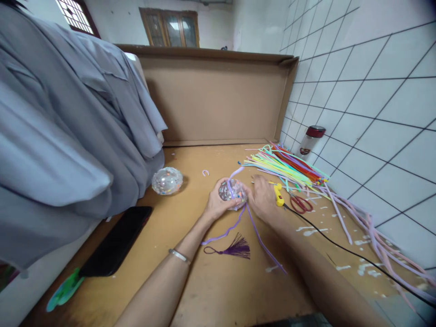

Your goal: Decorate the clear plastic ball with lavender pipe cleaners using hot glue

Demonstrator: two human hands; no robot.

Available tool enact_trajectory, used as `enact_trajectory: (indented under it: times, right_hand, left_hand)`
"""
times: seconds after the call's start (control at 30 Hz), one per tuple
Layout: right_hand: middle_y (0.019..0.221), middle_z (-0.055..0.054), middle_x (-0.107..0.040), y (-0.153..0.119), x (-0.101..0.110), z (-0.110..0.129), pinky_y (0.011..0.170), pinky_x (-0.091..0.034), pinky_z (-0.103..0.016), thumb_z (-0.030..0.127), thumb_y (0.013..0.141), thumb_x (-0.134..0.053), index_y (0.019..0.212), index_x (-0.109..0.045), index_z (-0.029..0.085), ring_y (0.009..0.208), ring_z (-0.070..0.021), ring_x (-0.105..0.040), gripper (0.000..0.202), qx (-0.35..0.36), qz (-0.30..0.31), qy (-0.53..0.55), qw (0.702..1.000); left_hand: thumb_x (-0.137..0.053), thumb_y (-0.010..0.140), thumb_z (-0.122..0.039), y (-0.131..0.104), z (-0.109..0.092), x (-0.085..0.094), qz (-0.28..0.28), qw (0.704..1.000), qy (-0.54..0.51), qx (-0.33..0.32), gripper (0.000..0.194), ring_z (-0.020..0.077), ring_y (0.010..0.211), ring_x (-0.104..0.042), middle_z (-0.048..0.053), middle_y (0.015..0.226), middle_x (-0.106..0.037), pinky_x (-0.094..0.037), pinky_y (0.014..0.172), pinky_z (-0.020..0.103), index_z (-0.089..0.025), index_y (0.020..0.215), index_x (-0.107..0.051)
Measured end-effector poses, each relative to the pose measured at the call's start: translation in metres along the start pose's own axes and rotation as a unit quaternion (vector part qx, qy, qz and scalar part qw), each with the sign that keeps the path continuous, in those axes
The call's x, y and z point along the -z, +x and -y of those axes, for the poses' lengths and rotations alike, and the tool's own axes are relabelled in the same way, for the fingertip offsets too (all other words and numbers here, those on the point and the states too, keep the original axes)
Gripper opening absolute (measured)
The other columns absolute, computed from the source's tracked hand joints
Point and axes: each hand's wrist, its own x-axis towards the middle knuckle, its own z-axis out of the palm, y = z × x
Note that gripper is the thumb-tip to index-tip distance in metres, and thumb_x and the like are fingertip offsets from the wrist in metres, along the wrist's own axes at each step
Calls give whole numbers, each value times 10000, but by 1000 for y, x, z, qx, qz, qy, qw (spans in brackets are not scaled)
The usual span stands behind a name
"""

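My left hand point(218, 202) is closed around the left side of a clear, faceted plastic dome point(235, 193) with small coloured bits on it. My right hand point(262, 195) presses against the dome's right edge with bent fingers, partly hidden. Lilac pipe cleaner point(237, 171) crosses the dome's top, and two thin purple strands point(260, 236) trail from its lower edge over the table. Just behind my right hand lies a yellow glue gun point(278, 194). A dark purple tassel point(236, 247) rests in front of the dome.
A second clear dome point(166, 180) stands at left, near a black phone point(117, 240) and grey cloth point(78, 122). Many coloured pipe cleaners point(282, 163), red-handled scissors point(301, 203) and a lidded bottle point(309, 141) are at right. The black cable point(334, 240) crosses the table. Cardboard point(218, 97) stands behind.
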Motion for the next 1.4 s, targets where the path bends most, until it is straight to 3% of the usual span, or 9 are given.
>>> enact_trajectory:
  times: [0.07,0.2,0.33,0.57,0.77,0.9,1.07,1.4]
  right_hand:
    - [1058,-248,-649,4,6,-12,935,-427,-555,492,935,-479,1118,-618,117,1082,-383,-582,440,-62,-19,-128,990]
    - [972,-322,-652,9,19,-32,810,-471,-521,535,911,-522,1039,-648,-6,967,-411,-646,570,-194,88,-277,937]
    - [976,-304,-669,10,22,-40,753,-497,-456,560,898,-530,1051,-652,-26,935,-386,-687,619,-243,149,-284,915]
    - [1062,-240,-701,15,21,-48,775,-502,-380,460,854,-560,1125,-636,42,1001,-352,-686,503,-325,135,-248,903]
    - [934,-169,-713,20,26,-39,698,-458,-353,471,863,-501,1184,-577,99,860,-319,-686,497,-291,-11,-163,943]
    - [970,-123,-701,18,24,-24,732,-445,-336,476,828,-540,1167,-549,145,881,-294,-660,474,-206,-82,-112,969]
    - [965,-134,-677,11,26,-9,777,-447,-342,419,847,-515,1019,-567,176,920,-286,-630,302,-64,-81,-87,991]
    - [841,-93,-662,10,27,-5,663,-410,-306,400,834,-509,889,-556,208,795,-254,-614,205,-12,-108,-107,988]
  left_hand:
    - [-848,531,-380,0,0,0,-12,1000,-3,5,792,267,1095,-623,80,1163,-657,-474,1012,396,-185,1227,-526]
    - [-851,516,-366,0,0,0,-22,1000,-6,7,805,280,1121,-612,92,1173,-658,-453,1033,409,-181,1224,-515]
    - [-852,527,-370,-1,1,-1,-19,1000,1,-1,789,278,1112,-619,91,1166,-661,-460,1030,412,-178,1218,-523]
    - [-862,530,-384,-2,3,0,-21,1000,11,0,786,271,1105,-619,82,1166,-655,-471,1010,395,-190,1219,-536]
    - [-877,511,-385,-2,4,0,-16,1000,-13,3,808,271,1099,-618,80,1172,-655,-465,1017,398,-197,1220,-537]
    - [-875,511,-348,-1,4,-1,-12,1000,-22,1,793,265,1100,-620,75,1171,-654,-468,1021,392,-193,1215,-545]
    - [-877,510,-339,1,6,0,-6,999,-43,-5,793,256,1070,-639,76,1147,-666,-493,991,380,-181,1214,-548]
    - [-877,494,-328,2,2,-1,-6,999,-38,-9,796,255,1068,-624,75,1143,-653,-478,993,378,-170,1201,-548]
